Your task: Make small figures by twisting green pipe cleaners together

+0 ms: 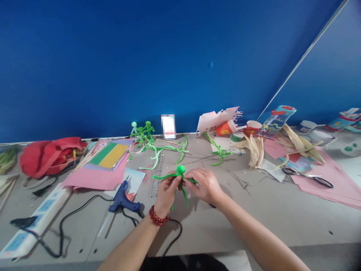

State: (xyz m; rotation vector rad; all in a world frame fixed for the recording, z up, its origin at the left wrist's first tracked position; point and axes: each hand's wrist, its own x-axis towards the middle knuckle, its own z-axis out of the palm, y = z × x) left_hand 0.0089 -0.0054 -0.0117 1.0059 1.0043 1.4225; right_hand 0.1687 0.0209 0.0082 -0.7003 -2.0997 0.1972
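Both my hands hold a green pipe-cleaner figure [179,172] above the grey table [254,218]. It has a round head, two arms out to the sides and two legs hanging down. My left hand [167,192], with a red bead bracelet on the wrist, pinches the figure's body from the left. My right hand [205,184] pinches its right arm with curled fingers. Two finished green figures [142,132] stand at the back by the blue wall. Loose green pipe cleaners [166,150] lie behind my hands.
A blue glue gun [122,197] with a black cord lies left of my hands, next to a metal ruler [158,173] and a white power strip [36,222]. Coloured paper sheets [105,160], a red cloth [47,154], paper cups [228,128], corn husks [255,150] and scissors [307,177] lie around.
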